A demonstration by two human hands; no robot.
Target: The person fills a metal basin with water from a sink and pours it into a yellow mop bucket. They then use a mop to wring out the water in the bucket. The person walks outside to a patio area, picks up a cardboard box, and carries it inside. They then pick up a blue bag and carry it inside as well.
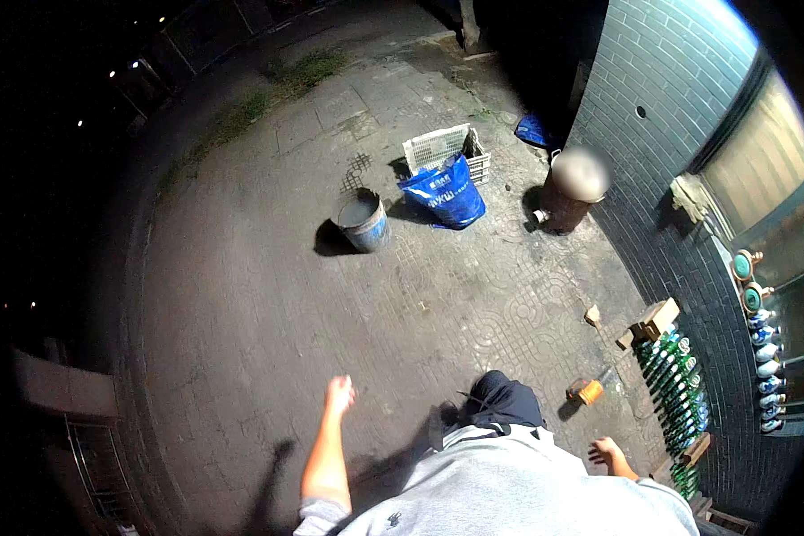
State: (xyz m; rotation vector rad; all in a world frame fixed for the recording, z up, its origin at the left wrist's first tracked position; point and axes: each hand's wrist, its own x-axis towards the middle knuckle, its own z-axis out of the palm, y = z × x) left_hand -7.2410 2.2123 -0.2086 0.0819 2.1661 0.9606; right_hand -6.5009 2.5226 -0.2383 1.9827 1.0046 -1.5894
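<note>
My left hand (340, 393) hangs over the paving in front of me, fingers curled in, with nothing visible in it. Out to my right side, my right hand (609, 454) is held low with its fingers apart and holds nothing. The nearest thing to it is an orange object with a dark, narrow end (587, 391), lying on the ground; its exact kind is unclear. Farther ahead stand a worn blue-and-grey bucket (364, 221) and a blue printed sack (448, 194). The sack leans against a pale slatted plastic crate (438, 149).
Green glass bottles (670, 384) lie stacked along the brick wall (657, 98) on my right, near a wooden block (660, 316). A brown round container (570, 201) stands against the wall. Several ornaments (766, 353) line the window ledge. Weeds (241, 109) edge the paving.
</note>
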